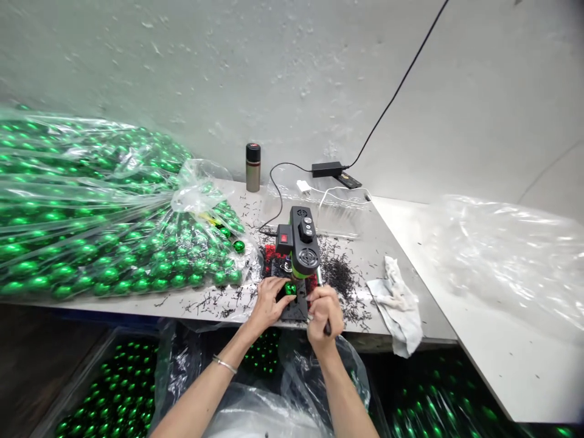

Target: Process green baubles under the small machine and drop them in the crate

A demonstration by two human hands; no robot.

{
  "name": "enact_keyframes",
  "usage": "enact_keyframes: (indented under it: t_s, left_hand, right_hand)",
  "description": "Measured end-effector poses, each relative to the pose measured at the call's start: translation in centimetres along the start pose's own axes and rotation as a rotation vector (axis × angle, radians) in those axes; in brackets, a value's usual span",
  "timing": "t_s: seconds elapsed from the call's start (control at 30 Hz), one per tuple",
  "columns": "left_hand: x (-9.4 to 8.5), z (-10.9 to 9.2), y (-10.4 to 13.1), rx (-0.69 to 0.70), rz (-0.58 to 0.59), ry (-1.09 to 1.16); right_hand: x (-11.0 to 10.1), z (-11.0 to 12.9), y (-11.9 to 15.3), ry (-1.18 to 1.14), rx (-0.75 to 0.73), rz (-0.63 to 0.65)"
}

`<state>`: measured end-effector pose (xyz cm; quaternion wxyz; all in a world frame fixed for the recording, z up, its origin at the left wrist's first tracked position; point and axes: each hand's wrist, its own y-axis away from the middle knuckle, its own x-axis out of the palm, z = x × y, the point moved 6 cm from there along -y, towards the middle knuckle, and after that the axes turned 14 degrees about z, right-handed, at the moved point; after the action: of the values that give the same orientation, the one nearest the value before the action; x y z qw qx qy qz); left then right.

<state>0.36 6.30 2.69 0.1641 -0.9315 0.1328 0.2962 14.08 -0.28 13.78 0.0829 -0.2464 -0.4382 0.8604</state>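
Observation:
A small black press-like machine (302,240) with a red switch and round vents stands on the table. Below its head a shiny green ball (291,288) sits on the dark base (294,310). My left hand (270,302) has its thumb and fingers closed around this ball from the left. On the machine's right side my right hand (325,313) is wrapped around a lever (327,328), whose dark end shows below the fist. Red pieces (271,250) lie beside the base, and a heap of small black bits (337,275) lies to the right.
A big clear bag of green balls (114,243) fills the table's left. Behind stand a flask (253,167) and a power adapter (326,169) with cords. A white cloth (396,307) hangs over the front edge. Bags with more balls (114,389) sit below the table.

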Motion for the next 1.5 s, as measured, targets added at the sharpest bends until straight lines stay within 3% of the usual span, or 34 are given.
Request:
enact_keyframes:
  t_s: [0.1,0.17,0.27,0.33,0.47,0.53,0.63,0.73,0.87,1.03,1.1,1.3,1.5]
  left_hand:
    - [-0.5,0.0,1.5,-0.040,-0.022,0.046]
    - [-0.8,0.0,3.3,-0.041,-0.001,0.047]
    - [-1.5,-0.1,5.7,0.045,0.080,-0.042]
    - [-3.3,0.0,5.5,0.077,0.069,-0.150]
    - [-9.6,1.3,0.1,-0.104,-0.067,-0.435]
    - [-11.7,2.9,-3.5,-0.335,0.031,-0.550]
    - [-13.1,4.1,-6.9,-0.446,0.079,-0.540]
    - [-13.0,4.8,-7.7,-0.474,0.101,-0.453]
    - [-12.5,4.7,-5.8,-0.464,0.092,-0.222]
    - [-9.0,3.4,-1.0,-0.413,-0.044,1.099]
    - [-7.4,2.4,0.6,-0.460,-0.093,1.344]
    - [-4.8,1.1,2.0,-0.577,-0.256,1.474]
    - [-2.7,1.3,2.3,-0.657,-0.183,1.425]
  right_hand:
    - [-1.1,1.0,-2.6,-0.063,0.144,0.034]
    - [-1.5,1.6,-3.8,-0.077,0.166,0.075]
    - [-1.6,1.8,-4.0,-0.077,0.156,0.075]
    - [-1.4,1.5,-3.3,-0.082,0.159,0.044]
    - [-0.9,0.9,-2.1,-0.102,0.183,0.011]
    - [-0.8,1.0,-2.0,-0.097,0.168,0.018]
    - [-0.8,1.2,-2.1,-0.083,0.151,0.025]
    - [-0.8,1.2,-2.0,-0.078,0.149,0.019]
    - [-0.8,1.2,-1.9,-0.062,0.126,0.021]
    - [-0.8,1.2,-1.8,-0.059,0.118,0.011]
    - [-0.8,1.1,-1.8,-0.059,0.125,0.006]
    - [-0.7,1.3,-2.0,-0.060,0.126,0.012]
    - [-0.7,1.3,-1.9,-0.046,0.127,-0.001]
